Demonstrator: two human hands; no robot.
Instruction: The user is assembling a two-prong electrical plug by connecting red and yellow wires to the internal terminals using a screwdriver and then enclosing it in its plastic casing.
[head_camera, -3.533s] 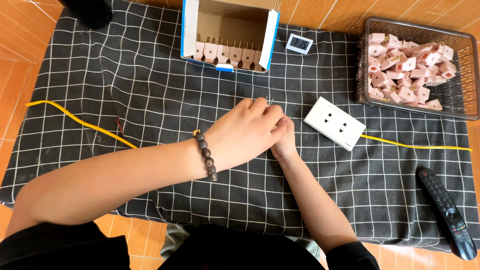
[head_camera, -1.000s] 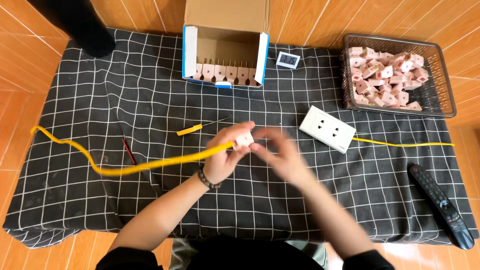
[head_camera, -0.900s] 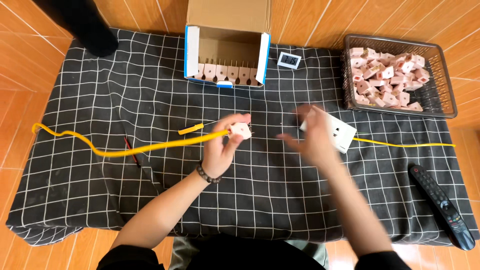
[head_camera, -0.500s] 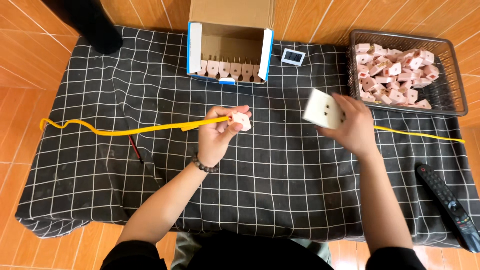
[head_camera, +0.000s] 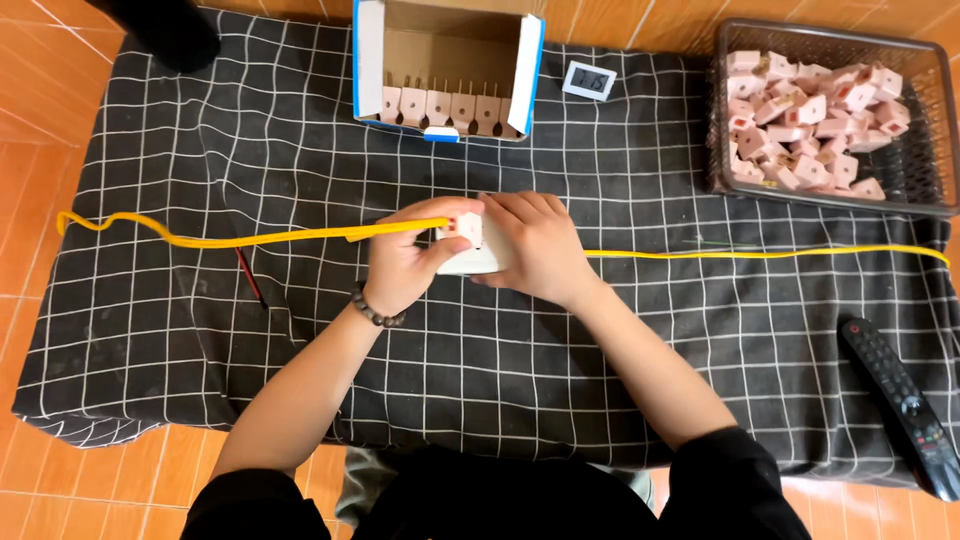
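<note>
A dark checked cloth (head_camera: 600, 420) covers the floor, and a yellow cable (head_camera: 250, 238) crosses it left to right, its long axis level with both hands. At mid-cloth the right hand (head_camera: 535, 245) is closed over a white socket block (head_camera: 470, 262), hiding most of it. The left hand (head_camera: 405, 265), touching it from the left, pinches a small pink plug (head_camera: 466, 227) at the cable's end, right against the block.

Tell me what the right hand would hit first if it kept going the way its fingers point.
The right hand points left, so it would likely meet the pink plug and the left hand gripping it right away; they already look in contact.
</note>
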